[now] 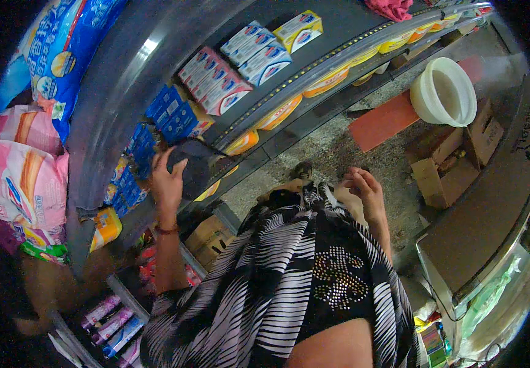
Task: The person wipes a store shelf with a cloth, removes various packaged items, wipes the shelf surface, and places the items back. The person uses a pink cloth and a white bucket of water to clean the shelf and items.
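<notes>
My left hand (167,177) is over the lower shelf board, thumb and fingers bent apart, against a dark, soft-looking item (193,161); whether it grips this cannot be told. Beside it stand blue boxes (173,112) and smaller blue packs (140,142). Farther along the shelf are pink-and-white boxes (214,80), blue-and-white boxes (255,50) and a yellow box (298,30). My right hand (363,184) hangs above the speckled floor, its fingers loosely bent, with nothing visible in it.
A pale plastic bucket (444,92) stands on a red board (384,120), near an open cardboard box (448,170). Large pink-and-white bags (21,184) and blue bags (62,60) lie at the left. A brown counter (485,216) borders the right. Orange-and-white packs (281,112) line the lower shelf.
</notes>
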Motion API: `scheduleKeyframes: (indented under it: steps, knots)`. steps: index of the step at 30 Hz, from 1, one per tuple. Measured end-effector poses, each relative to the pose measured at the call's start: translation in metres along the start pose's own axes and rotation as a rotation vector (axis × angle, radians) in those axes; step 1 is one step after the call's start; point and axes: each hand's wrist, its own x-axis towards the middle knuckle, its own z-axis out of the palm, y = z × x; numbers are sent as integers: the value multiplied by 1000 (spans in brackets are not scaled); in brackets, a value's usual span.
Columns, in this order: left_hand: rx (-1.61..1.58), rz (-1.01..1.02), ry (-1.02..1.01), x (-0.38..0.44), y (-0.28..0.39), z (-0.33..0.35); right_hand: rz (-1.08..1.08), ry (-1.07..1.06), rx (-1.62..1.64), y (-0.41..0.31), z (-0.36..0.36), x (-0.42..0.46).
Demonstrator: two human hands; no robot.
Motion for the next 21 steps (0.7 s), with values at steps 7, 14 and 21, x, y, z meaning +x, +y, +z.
scheduleKeyframes:
  steps: [7,14,21]
  knots:
    - [17,291,-78,-7,-16,57,-17,-132,-137,3,35,-1]
    - [103,456,-109,11,-9,72,-40,15,-93,7,22,-4]
    - [111,523,-65,32,59,91,-10,-11,-84,9,20,-3]
